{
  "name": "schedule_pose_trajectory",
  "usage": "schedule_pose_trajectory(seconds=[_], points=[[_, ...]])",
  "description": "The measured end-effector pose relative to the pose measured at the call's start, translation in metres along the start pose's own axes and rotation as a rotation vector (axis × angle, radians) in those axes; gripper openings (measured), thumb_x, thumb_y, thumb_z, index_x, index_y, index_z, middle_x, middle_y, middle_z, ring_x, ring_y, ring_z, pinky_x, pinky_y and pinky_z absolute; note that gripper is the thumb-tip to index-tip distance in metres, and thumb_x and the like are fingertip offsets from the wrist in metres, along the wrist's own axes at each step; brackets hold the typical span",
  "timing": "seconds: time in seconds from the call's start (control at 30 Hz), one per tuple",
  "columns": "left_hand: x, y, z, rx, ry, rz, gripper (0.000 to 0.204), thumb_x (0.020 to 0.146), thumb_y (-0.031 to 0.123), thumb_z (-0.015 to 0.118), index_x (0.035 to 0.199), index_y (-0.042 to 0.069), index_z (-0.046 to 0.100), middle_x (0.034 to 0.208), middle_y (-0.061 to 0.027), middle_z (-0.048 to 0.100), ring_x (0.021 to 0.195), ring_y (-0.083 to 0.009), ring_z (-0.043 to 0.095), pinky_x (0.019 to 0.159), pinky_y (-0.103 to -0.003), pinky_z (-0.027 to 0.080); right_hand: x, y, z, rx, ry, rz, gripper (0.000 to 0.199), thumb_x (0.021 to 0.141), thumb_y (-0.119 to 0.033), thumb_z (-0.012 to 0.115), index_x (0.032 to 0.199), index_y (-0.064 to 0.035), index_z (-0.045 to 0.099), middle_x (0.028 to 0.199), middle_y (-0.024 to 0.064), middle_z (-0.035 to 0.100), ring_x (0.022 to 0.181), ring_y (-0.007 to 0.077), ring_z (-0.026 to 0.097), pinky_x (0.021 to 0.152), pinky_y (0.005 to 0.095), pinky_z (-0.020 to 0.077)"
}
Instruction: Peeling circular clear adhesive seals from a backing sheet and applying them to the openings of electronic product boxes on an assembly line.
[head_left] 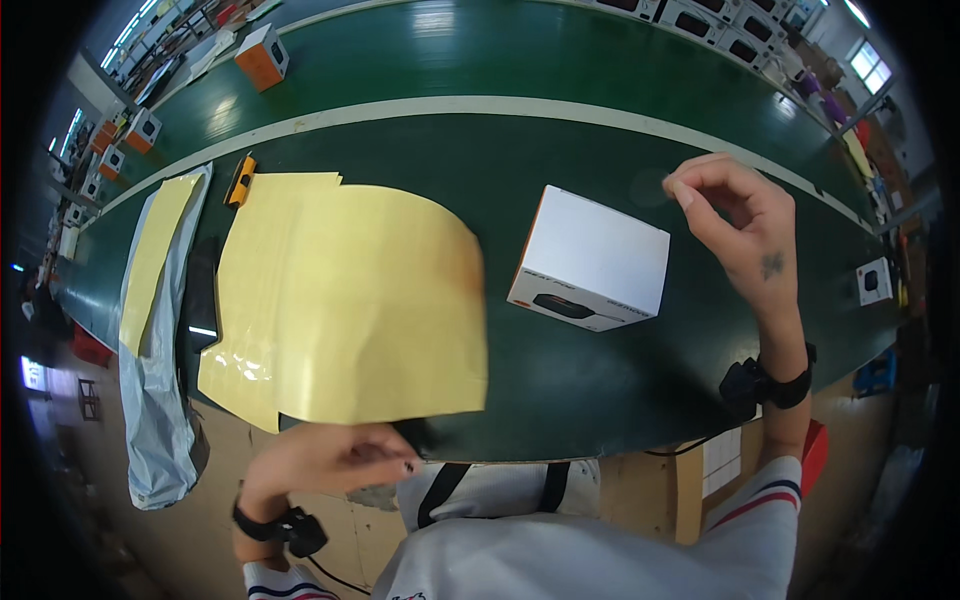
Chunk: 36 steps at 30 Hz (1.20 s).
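Observation:
My right hand (740,225) is raised over the table to the right of a white box (597,245). Its thumb and forefinger are pinched on the rim of a faint, clear round sticker (652,188). The box has an orange side and a dark device pictured on its front. Below the lower edge of a large yellow sheet (370,300), my left hand (335,460) hovers close to the table's front edge. Its fingers are loosely bent, thumb and forefinger apart, with nothing visible in them. Some of those fingers are hidden or blurred.
Left of the sheet are an orange-and-black cutter (241,181), a black flat object (203,290) and a grey plastic bag (160,420) with a yellow strip on it, overhanging the edge. Another box (873,281) stands far right. A pale ridge (470,105) crosses the green table (560,400).

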<state>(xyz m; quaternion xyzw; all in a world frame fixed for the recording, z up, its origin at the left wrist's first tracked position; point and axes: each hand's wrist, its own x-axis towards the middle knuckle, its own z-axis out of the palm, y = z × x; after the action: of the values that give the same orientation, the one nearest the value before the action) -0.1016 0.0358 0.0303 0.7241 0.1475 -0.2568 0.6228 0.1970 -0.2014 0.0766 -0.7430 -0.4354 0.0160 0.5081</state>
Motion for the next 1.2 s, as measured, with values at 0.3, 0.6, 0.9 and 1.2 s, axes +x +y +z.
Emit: schedule_pose_trajectory(seconds=[0.3,0.6,0.9,1.2], points=[[0.027,0.155,0.007,0.699,0.144,0.595,0.013,0.073,0.01,0.074,0.08,0.001,0.067,0.075,-0.0106,0.066,0.067,-0.0174,0.065,0.054,-0.025,0.047,0.01,0.016,-0.01,-0.089,-0.107,-0.068,0.008,0.079,0.006,0.058,0.086,0.0045,0.061,0.098,0.0106,0.063,0.089,0.0135,0.061,0.082,0.0257,0.049],[0.102,0.137,0.01,1.291,0.476,0.812,0.063,0.065,0.02,0.078,0.121,0.004,0.054,0.121,-0.0119,0.053,0.11,-0.0317,0.053,0.09,-0.044,0.043,0.013,0.028,-0.006,0.09,-0.128,-0.02,0.007,0.075,0.008,0.06,0.081,0.0035,0.061,0.093,0.0112,0.064,0.083,0.0129,0.061,0.077,0.0249,0.0516],[0.134,0.123,-0.007,1.068,0.407,0.871,0.051,0.063,0.025,0.08,0.108,0.013,0.059,0.127,-0.0103,0.049,0.121,-0.0341,0.044,0.104,-0.057,0.03,0.017,0.039,0.0,0.155,-0.159,-0.035,0.007,0.073,0.005,0.063,0.079,0.002,0.061,0.091,0.0101,0.066,0.076,0.0114,0.063,0.07,0.0232,0.0539],[0.167,0.099,-0.017,0.515,0.202,1.102,0.042,0.059,0.016,0.081,0.092,0.005,0.059,0.108,-0.0156,0.052,0.093,-0.0312,0.054,0.077,-0.035,0.046,0.019,0.041,0.005,0.315,-0.281,0.05,0.005,0.074,0.005,0.062,0.078,0.0029,0.061,0.093,0.0116,0.066,0.082,0.0135,0.064,0.074,0.0249,0.0543]])
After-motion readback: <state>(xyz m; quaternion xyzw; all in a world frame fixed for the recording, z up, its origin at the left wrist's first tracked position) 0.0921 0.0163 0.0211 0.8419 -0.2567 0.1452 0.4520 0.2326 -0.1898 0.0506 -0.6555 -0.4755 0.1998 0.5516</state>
